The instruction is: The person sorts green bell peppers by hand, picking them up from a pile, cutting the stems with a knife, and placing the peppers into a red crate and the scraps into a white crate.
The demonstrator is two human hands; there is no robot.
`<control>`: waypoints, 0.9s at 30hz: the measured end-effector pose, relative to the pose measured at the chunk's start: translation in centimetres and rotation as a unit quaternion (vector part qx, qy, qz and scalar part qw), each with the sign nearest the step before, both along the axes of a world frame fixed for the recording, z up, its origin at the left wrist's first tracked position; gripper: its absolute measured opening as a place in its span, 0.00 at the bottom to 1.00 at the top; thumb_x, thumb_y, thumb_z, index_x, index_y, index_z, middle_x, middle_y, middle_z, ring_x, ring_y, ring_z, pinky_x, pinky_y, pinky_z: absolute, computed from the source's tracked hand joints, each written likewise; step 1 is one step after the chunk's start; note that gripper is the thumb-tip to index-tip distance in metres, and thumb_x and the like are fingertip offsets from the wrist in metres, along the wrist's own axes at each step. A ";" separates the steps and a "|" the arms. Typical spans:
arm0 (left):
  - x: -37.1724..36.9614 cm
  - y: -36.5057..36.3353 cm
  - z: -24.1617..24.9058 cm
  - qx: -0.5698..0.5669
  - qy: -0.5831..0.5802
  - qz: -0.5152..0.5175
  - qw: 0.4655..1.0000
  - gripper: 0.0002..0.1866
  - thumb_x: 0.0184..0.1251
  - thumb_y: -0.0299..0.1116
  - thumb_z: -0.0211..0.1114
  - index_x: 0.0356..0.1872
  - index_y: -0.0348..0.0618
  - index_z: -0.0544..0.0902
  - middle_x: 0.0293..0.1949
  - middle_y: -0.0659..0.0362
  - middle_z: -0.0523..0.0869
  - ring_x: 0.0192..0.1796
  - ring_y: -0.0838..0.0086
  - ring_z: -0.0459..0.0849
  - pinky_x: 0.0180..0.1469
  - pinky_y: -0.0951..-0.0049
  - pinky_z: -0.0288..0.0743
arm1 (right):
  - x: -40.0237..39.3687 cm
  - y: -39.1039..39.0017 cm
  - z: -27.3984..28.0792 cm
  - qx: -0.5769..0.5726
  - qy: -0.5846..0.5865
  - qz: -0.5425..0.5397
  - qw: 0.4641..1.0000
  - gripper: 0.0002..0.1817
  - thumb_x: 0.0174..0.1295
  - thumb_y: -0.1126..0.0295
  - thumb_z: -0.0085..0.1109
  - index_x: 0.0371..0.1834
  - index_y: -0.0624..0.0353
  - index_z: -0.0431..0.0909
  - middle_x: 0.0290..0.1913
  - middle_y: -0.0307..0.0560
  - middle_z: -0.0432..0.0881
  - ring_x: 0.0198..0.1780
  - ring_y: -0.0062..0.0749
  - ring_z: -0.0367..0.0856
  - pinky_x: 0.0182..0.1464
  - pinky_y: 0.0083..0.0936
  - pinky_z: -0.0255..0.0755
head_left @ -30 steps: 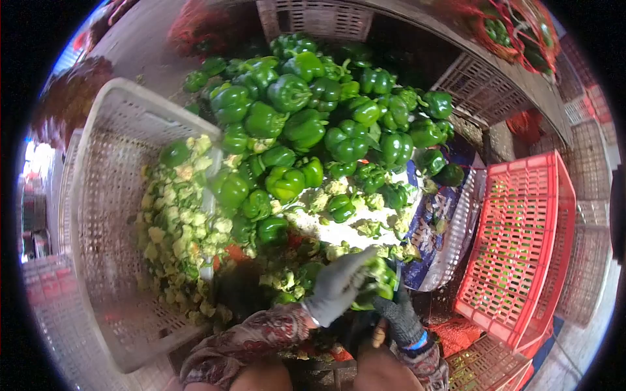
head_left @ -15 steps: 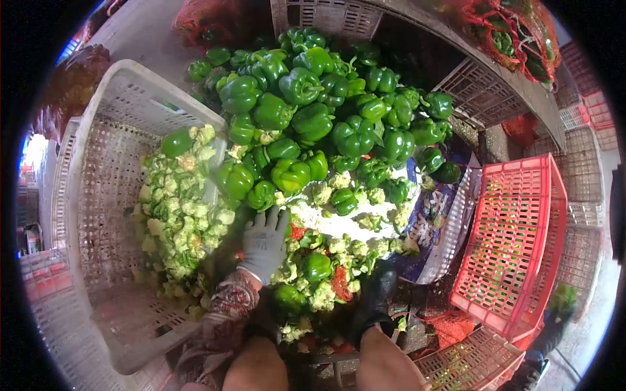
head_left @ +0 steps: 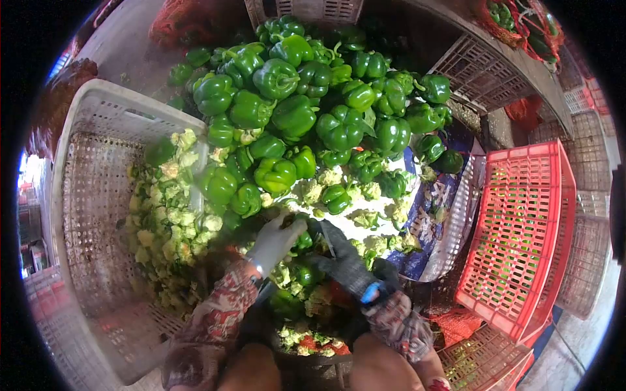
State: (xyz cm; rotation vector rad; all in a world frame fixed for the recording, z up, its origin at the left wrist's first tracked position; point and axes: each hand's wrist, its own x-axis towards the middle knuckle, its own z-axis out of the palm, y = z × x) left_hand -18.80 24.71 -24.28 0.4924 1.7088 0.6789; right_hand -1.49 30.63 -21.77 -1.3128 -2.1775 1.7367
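Note:
My left hand (head_left: pixel 277 242), in a pale grey glove, is over the near edge of a heap of green bell peppers (head_left: pixel 297 117). Its fingers curl round something dark and mostly hidden. Close on its right, my right hand (head_left: pixel 345 260) wears a dark grey glove with a blue band at the wrist. Its fingers are partly bent; whatever they grip is in shadow and I cannot make it out. Below the hands, a green pepper (head_left: pixel 305 275) lies among pale pepper cores (head_left: pixel 319 303). More loose pepper cores (head_left: pixel 173 221) fill part of the crate at left.
A big whitish plastic crate (head_left: pixel 98 195) stands at left. To the right are a red slatted crate (head_left: pixel 515 228) and a blue printed sheet (head_left: pixel 424 238) under the heap. A dark perforated crate (head_left: pixel 482 75) stands behind. Red mesh bags (head_left: pixel 176 26) lie at the back.
My right hand has come into view from the lower right, beside my left. My left hand went from lying flat with fingers spread to curled, moving slightly right. The view shifted a little.

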 end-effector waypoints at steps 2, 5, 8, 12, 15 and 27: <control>0.5 1.0 -1.3 -0.097 -0.053 -0.004 0.994 0.33 0.64 0.58 0.57 0.57 0.37 0.71 0.34 0.51 0.85 0.29 0.70 0.84 0.22 0.75 0.76 | -0.3 -1.0 -5.0 -0.105 0.035 -0.096 0.989 0.32 0.60 0.78 0.59 0.69 0.56 0.61 0.62 0.47 0.72 0.61 0.30 0.70 0.60 0.24 0.68; 1.2 0.8 -3.4 -0.041 0.039 -0.104 0.993 0.29 0.69 0.54 0.51 0.60 0.40 0.69 0.31 0.47 0.84 0.28 0.60 0.84 0.27 0.63 0.77 | -0.5 -0.6 -6.7 -0.113 0.017 -0.167 0.979 0.28 0.62 0.79 0.54 0.67 0.56 0.65 0.59 0.43 0.75 0.57 0.26 0.72 0.59 0.22 0.67; 2.5 0.1 -2.2 0.131 0.381 -0.239 0.884 0.27 0.71 0.46 0.51 0.67 0.45 0.63 0.40 0.38 0.82 0.40 0.45 0.81 0.44 0.53 0.75 | -0.3 -1.0 -8.7 0.084 0.040 -0.138 0.986 0.24 0.62 0.78 0.50 0.64 0.55 0.69 0.56 0.46 0.79 0.57 0.27 0.74 0.59 0.23 0.67; 0.0 -0.3 -3.9 0.224 0.246 -0.266 0.904 0.32 0.67 0.41 0.57 0.70 0.50 0.58 0.47 0.35 0.79 0.50 0.45 0.78 0.53 0.56 0.72 | -0.8 -0.8 -9.0 -0.039 -0.025 -0.134 0.990 0.24 0.63 0.76 0.51 0.64 0.54 0.69 0.56 0.48 0.79 0.57 0.30 0.75 0.60 0.25 0.66; -1.0 -0.4 -3.2 0.167 0.150 -0.272 0.936 0.35 0.63 0.37 0.60 0.71 0.51 0.56 0.50 0.35 0.78 0.54 0.45 0.77 0.56 0.57 0.70 | -1.2 -1.1 -9.9 -0.094 0.088 -0.168 0.977 0.25 0.61 0.76 0.53 0.64 0.53 0.69 0.56 0.48 0.78 0.57 0.30 0.75 0.61 0.26 0.66; 0.2 -0.5 -5.2 0.120 0.171 -0.190 0.959 0.32 0.58 0.27 0.54 0.68 0.47 0.61 0.51 0.38 0.78 0.54 0.46 0.77 0.56 0.57 0.70 | -4.9 1.2 -6.5 -0.099 -0.109 -0.133 0.980 0.32 0.54 0.68 0.61 0.65 0.51 0.67 0.55 0.58 0.77 0.55 0.50 0.78 0.55 0.35 0.73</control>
